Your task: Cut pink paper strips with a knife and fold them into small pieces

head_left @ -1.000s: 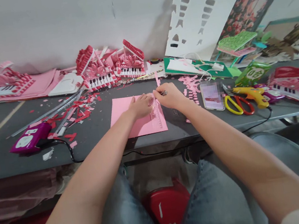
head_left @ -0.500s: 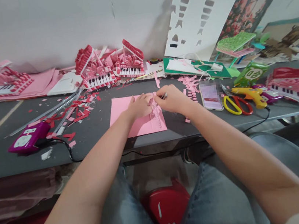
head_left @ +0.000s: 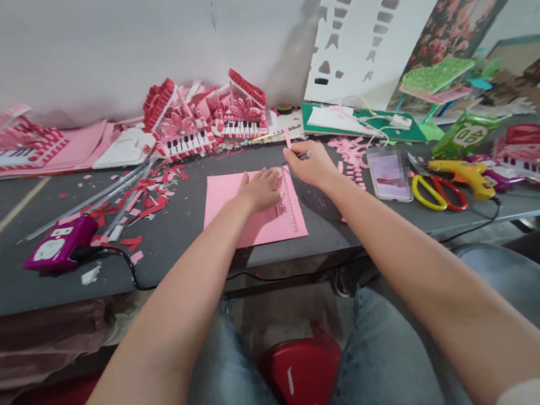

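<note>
A sheet of pink craft foam or paper (head_left: 224,212) lies on the grey table in front of me. My left hand (head_left: 263,190) rests flat on it, fingers spread, over the upper part of a clear ruler (head_left: 293,209). The ruler runs along the sheet's right side. Just beyond the sheet's top right corner, my right hand (head_left: 313,164) is closed round a slim dark pen-like tool (head_left: 304,155); its tip is hidden by the fingers. A narrow pink strip (head_left: 287,137) lies right behind that hand.
Small pink pieces (head_left: 350,151), a phone (head_left: 389,175), scissors (head_left: 437,192) and a yellow glue gun (head_left: 465,178) are to the right. Left are a purple device (head_left: 59,244), its cord and red scraps (head_left: 149,202). Paper pianos (head_left: 186,144) stand along the wall.
My right hand has moved a little up and away from my left hand, off the sheet's corner. The left hand stays on the ruler, fingers more spread. The view has shifted slightly.
</note>
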Available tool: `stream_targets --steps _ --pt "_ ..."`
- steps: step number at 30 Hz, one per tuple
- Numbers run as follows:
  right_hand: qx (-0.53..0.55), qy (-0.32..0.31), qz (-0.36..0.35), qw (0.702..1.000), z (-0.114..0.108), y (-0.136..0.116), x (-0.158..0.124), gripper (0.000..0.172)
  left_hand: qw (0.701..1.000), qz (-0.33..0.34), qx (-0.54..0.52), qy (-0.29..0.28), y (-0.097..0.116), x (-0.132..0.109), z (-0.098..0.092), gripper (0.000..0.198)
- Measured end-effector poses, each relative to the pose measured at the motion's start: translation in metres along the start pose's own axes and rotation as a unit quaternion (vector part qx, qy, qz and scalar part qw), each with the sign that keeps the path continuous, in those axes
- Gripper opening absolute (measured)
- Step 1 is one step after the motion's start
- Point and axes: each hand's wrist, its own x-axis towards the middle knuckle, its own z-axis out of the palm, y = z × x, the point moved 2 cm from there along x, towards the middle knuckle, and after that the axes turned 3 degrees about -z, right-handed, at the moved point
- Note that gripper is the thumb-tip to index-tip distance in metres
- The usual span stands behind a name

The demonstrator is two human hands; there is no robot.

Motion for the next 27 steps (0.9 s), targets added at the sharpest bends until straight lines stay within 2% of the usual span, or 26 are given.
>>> stream_targets --steps 10,20,27 --pt "-0.004 0.0 0.009 1.0 0.0047 0.0059 0.0023 0.043 1.0 0.0 0.0 0.003 -0.0021 0.0025 0.0033 0.07" --pt "-0.01 -0.007 0.025 1.0 0.0034 0.0006 0.0012 0.046 1.0 -0.003 -0.006 -0.004 0.0004 -0.0011 -0.0002 0.071" --pt "-0.046 -0.025 -0.022 0.998 0.0074 -0.0027 0.0002 0.045 1.0 -0.003 -0.001 0.001 -0.0017 0.0014 0.0024 0.07"
